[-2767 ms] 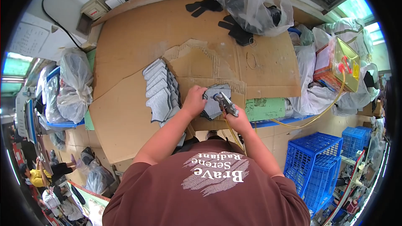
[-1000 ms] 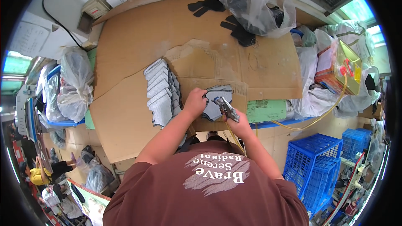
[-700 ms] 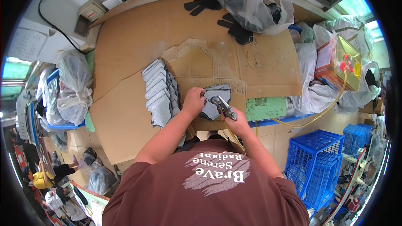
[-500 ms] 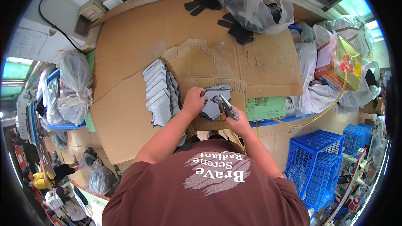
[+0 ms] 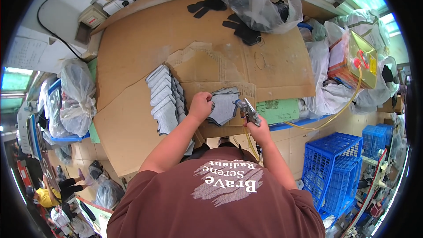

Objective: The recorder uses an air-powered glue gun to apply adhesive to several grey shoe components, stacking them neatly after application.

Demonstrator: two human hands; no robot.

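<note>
A short stack of grey cut pieces with dark edges (image 5: 222, 106) lies on the cardboard near me. My left hand (image 5: 201, 105) is closed, thumb and fingers pinched at the left edge of the top piece. My right hand (image 5: 259, 130) is wrapped round the handle of a metal spray gun (image 5: 249, 111). Its nozzle points left at the stack from just beyond the right edge, apart from it. A yellow hose hangs below the gun. To the left, a long row of overlapping grey pieces (image 5: 164, 99) lies fanned out on the cardboard.
Brown cardboard (image 5: 128, 75) covers the table. Black cut pieces (image 5: 244, 31) and a clear plastic bag (image 5: 273, 11) lie at the far side. On the right stand a square tin (image 5: 352, 61) with a yellow hose and blue crates (image 5: 330, 167). Bagged goods (image 5: 77, 97) stand left.
The spray gun has moved right, from over the grey stack to just past its right edge. My left hand stays at the stack's left edge. The whole view has shifted slightly.
</note>
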